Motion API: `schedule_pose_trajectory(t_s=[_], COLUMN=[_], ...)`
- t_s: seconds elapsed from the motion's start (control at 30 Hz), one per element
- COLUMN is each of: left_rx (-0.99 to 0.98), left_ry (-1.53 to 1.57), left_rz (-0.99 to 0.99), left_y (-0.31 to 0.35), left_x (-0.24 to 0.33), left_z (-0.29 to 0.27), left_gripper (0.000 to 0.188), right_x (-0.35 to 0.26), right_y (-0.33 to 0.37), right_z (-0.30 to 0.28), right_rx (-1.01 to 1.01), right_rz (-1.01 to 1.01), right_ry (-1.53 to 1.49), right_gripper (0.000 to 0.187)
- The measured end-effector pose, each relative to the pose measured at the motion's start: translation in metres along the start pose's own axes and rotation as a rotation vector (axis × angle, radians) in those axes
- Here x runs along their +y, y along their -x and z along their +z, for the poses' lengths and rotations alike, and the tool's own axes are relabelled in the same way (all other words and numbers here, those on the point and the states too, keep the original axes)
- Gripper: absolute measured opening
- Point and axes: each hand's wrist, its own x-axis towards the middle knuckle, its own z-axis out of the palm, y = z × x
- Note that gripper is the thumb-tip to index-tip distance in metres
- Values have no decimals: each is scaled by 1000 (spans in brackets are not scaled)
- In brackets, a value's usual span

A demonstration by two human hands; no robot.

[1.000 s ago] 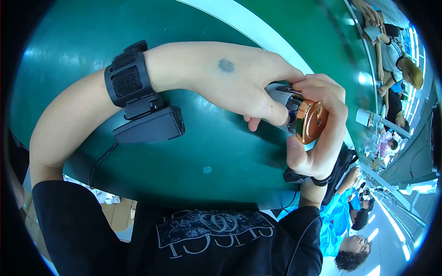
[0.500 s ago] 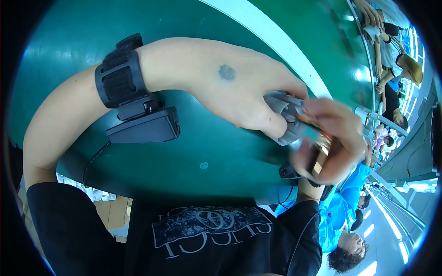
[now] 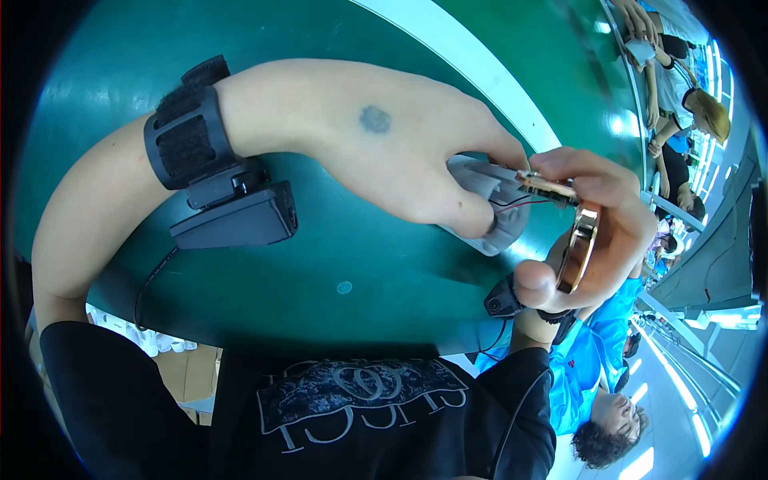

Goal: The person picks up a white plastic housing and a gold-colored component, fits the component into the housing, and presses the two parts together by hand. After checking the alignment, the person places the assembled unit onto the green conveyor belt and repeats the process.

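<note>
Over the green table, my left hand is closed, thumb and fingers pinching a grey, hollow plastic part. Facing it, my right hand grips a shiny copper-gold curved frame between thumb and fingers. A thin gold-edged piece sits at the frame's upper end, under my right fingertips, close to the grey part. Thin red and black wires run between the grey part and the gold pieces. My left palm hides much of the grey part; how the wires are fixed I cannot tell.
A green tabletop with a white stripe lies beneath my hands. Black strapped devices sit on my left wrist and right wrist, with cables. A cardboard box stands below the table edge. Co-workers are at the right.
My right hand has turned and steadied, its thumb moving lower, so the gold frame and the wires now show clearly. My left hand and the grey part have shifted slightly left.
</note>
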Motion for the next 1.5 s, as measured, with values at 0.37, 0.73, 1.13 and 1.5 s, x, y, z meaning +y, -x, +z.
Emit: schedule_pose_trajectory(t_s=[0.37,0.73,1.13,1.5], left_rx=[127,24,-10,-35], left_ry=[-44,154,129,142], left_rz=[-81,-67,-71,-108], left_y=[-5,-7,-5,-6], left_x=[3,9,6,10], left_z=[9,5,3,-1], left_gripper=[38,32,32,35], right_x=[11,-2,-3,-13], right_y=[2,10,6,5], right_z=[12,10,4,7], right_rx=[102,142,-94,-105], right_rz=[-55,-69,-117,-71], right_ry=[-27,82,233,214], right_gripper=[99,88,93,84])
